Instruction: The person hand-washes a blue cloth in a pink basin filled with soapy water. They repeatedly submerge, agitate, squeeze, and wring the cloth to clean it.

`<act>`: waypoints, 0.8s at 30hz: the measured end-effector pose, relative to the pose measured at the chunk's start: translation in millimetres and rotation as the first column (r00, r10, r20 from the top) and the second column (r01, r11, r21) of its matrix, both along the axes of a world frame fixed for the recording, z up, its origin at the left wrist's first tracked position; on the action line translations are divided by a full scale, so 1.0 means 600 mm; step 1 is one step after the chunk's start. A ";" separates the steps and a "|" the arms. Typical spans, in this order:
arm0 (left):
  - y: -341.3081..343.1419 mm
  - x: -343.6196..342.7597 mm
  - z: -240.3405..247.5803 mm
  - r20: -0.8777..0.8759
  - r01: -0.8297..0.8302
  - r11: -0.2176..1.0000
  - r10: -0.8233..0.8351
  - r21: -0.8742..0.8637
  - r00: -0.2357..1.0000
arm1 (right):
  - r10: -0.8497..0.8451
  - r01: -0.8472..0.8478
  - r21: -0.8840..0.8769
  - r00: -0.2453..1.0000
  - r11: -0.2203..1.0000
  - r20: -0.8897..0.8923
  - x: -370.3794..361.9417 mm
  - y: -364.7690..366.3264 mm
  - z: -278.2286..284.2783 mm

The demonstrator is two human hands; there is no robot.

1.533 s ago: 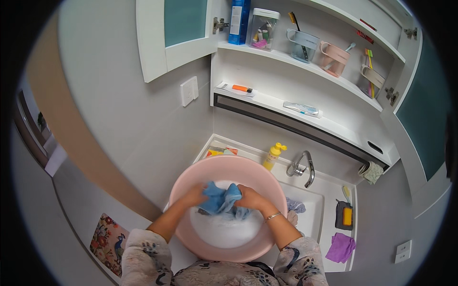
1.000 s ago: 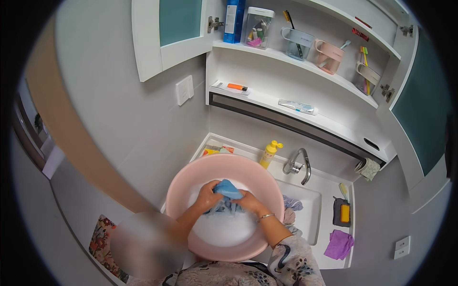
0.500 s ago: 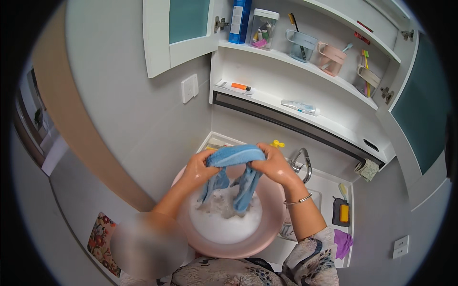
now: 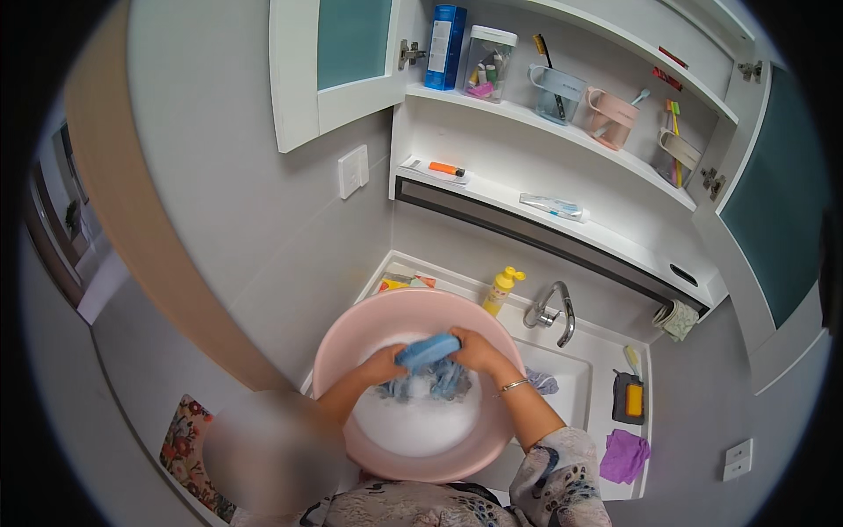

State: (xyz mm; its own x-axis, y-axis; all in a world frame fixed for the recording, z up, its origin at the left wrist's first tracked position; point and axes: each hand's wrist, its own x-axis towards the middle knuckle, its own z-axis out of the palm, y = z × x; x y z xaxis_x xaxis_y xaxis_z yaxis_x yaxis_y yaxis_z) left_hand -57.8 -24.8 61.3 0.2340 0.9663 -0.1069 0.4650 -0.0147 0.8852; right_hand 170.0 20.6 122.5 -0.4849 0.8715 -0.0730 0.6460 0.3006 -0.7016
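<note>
A wet blue cloth [image 4: 428, 351] is stretched between my two hands, low inside a large pink basin [image 4: 504, 378]. White suds [image 4: 417, 430] fill the bottom of the basin, and the cloth's lower folds hang into the foamy water. My left hand [image 4: 383, 365] grips one end, its fingers partly hidden by the cloth. At the other end, my right hand [image 4: 475, 350] is closed round the fabric with the thumb on top. A silver bangle [image 4: 514, 385] circles my right wrist.
Behind the basin stand a yellow pump bottle [image 4: 501, 294] and a chrome tap [image 4: 565, 314]. A greyish cloth [image 4: 542, 381] lies in the white sink [image 4: 575, 391]. Along the right edge are a brush [image 4: 632, 358], a soap bar [image 4: 634, 401] and a purple cloth [image 4: 624, 457]. Overhead, cabinet doors [image 4: 297, 127] hang open.
Both hands have lowered the blue cloth from above the basin down into it. Its hanging ends now bunch in the suds, and the yellow bottle has come into fuller view.
</note>
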 end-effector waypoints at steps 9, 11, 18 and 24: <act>0.049 -0.010 -0.006 0.452 0.030 0.909 0.178 -0.416 0.874 | 0.105 -0.099 0.043 0.979 0.994 -0.176 -0.016 -0.040 0.125; 0.062 0.008 -0.005 0.560 0.070 0.916 0.179 -0.395 0.809 | 0.036 -0.070 -0.095 0.947 0.993 -0.321 -0.017 -0.052 0.199; 0.054 0.052 -0.036 0.684 0.355 0.827 0.048 -0.436 0.728 | -0.186 0.054 -0.214 0.723 0.975 -0.666 0.002 -0.040 0.249; 0.009 0.062 -0.002 0.866 0.643 0.654 0.037 -0.398 0.498 | -0.478 0.315 -0.372 0.409 0.874 -0.777 0.015 0.004 0.182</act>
